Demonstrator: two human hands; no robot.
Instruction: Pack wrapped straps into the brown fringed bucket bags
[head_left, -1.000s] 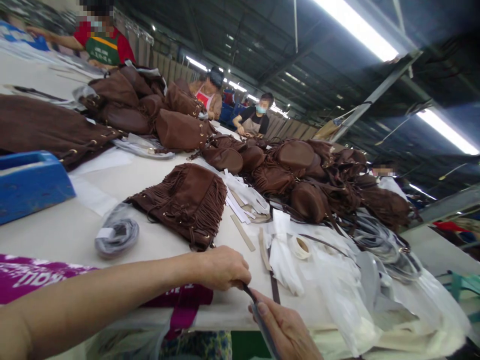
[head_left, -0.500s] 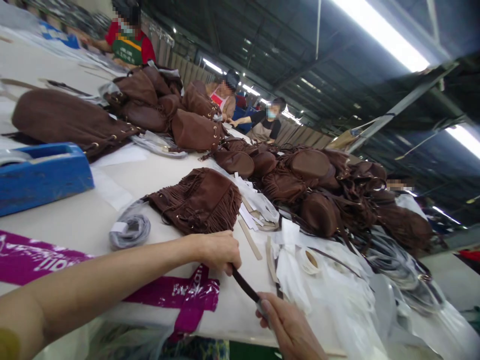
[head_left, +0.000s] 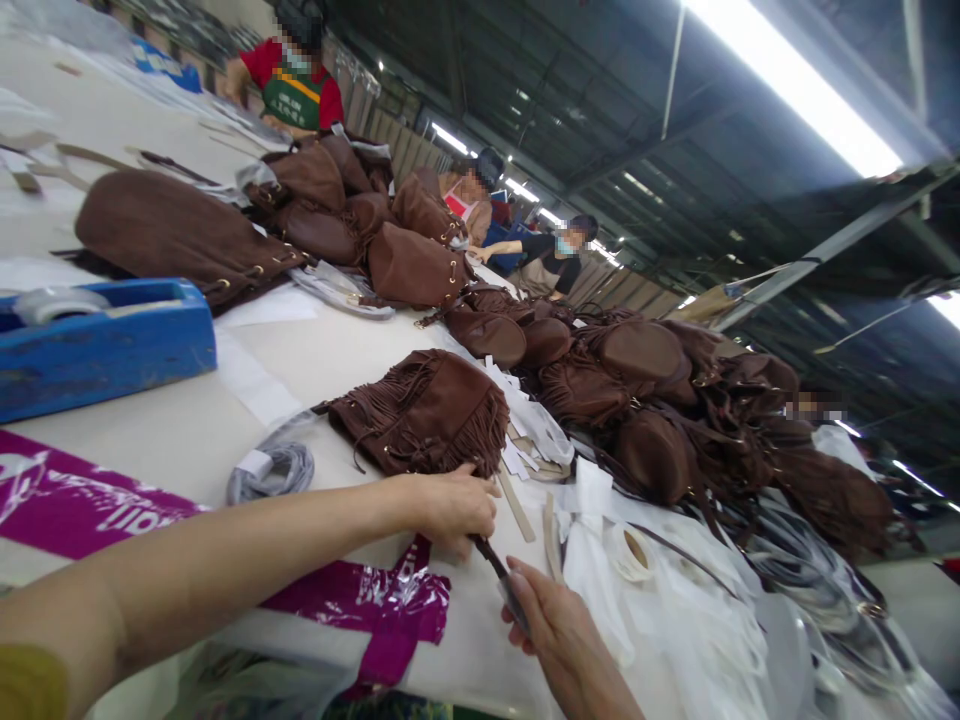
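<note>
A dark brown strap (head_left: 489,553) runs between my two hands, close above the front part of the table. My left hand (head_left: 454,508) is closed around its upper end, just in front of a brown fringed bag (head_left: 431,415) that lies on its side. Lower down, my right hand (head_left: 566,630) pinches the strap between thumb and fingers, where a greyish piece (head_left: 516,607) covers it. Left of the fringed bag lies a coil of grey-wrapped strap (head_left: 274,472) with a white band around it. The strap's far ends are hidden in my hands.
A blue tape dispenser (head_left: 142,345) stands on the left. Purple printed tape (head_left: 97,500) crosses the table front. A big pile of brown bags (head_left: 637,360) fills the back and right. A tape roll (head_left: 631,552) lies among white wrapping. Several co-workers sit beyond.
The view has shifted, so the table things sit further right and slightly lower. My hands have come a little closer together, with less strap showing between them.
</note>
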